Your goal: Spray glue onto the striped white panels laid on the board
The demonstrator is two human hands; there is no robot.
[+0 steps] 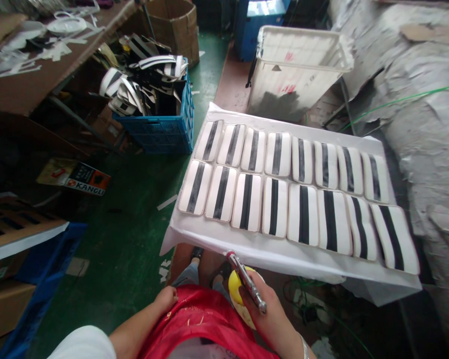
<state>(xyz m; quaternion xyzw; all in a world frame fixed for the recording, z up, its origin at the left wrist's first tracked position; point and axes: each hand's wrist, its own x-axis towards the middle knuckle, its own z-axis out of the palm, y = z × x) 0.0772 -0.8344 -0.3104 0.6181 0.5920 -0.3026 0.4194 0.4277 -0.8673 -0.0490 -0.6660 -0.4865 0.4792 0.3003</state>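
My right hand (267,306) is wrapped round a silver spray gun (247,283) with a yellow cup (235,288) beneath it, held just off the table's near edge. My left hand (166,300) is curled closed against the side of the red apron (205,311); whether anything is inside its fingers is hidden. In front of me, two rows of white padded pieces, each with a black lengthwise stripe (274,207), lie side by side on a table with a white cover (209,232). Neither hand touches these pieces.
A blue crate (153,132) full of striped pieces stands at the left. Beyond the table is a white plastic bin (297,75). A workbench (26,94) with scraps is at the upper left, and grey-white wrapped bulk (426,119) lines the right.
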